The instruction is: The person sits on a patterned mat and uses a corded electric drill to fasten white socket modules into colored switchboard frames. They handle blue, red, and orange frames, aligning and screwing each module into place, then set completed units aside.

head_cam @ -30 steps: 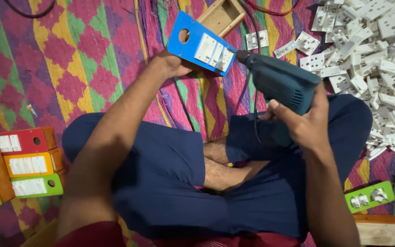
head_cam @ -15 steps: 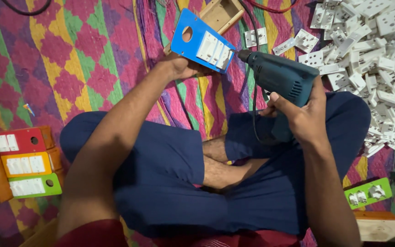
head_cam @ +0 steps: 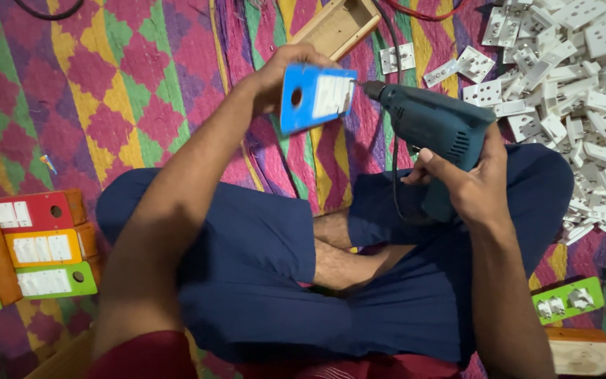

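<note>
The left hand [head_cam: 285, 67] grips a blue plate [head_cam: 315, 98] from behind, raised over the lap so its edge faces the bit. The right hand [head_cam: 468, 184] is closed around the drill [head_cam: 433, 130], tip touching the plate's right edge above the patterned mat [head_cam: 106, 91].

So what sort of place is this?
Likely a home workshop for assembling switchboards, worked on the floor: a patterned mat, a heap of white sockets, and finished coloured boards stacked nearby.

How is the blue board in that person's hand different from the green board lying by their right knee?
The blue board is held up in the left hand, tilted, against the drill; the green board lies flat on the mat. The blue board shows a round hole; none shows on the green board. Both carry white fittings.
</note>
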Available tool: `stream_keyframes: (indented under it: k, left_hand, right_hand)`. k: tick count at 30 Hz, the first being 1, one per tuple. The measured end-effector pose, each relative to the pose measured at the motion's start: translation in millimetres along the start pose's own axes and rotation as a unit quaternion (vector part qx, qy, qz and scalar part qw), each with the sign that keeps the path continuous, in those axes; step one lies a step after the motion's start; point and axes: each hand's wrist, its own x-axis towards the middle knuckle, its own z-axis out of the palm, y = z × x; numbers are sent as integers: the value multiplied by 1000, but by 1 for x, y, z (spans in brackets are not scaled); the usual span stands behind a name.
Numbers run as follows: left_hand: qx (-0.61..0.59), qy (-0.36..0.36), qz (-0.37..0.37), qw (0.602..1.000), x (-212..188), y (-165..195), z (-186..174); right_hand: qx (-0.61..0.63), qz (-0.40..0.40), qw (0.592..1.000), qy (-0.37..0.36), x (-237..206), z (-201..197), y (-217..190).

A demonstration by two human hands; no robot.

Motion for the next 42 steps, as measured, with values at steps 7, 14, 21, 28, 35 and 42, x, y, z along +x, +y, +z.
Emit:
stream_keyframes:
  k: [7,14,21,28,35,42]
  left_hand:
    - [423,56,-38,903,-12,6,51]
    - [503,85,60,858,-11,14,51]
    - [342,145,315,874,-22,29,69]
    - [283,194,388,855,-31,30,93]
    - [357,235,409,806,-23,25,86]
    - [358,226,374,825,-28,27,91]
  right_hand:
    - [2,-15,1000,-17,-2,-3,2]
    - [-1,-5,1000,-13,-4,-4,3]
    - [19,-51,998,9,-15,1,2]
    - [31,-128,991,-4,-23,3,10]
    - [4,-159,987,-20,-20,3,21]
    - [13,-161,986,-27,-19,4,19]
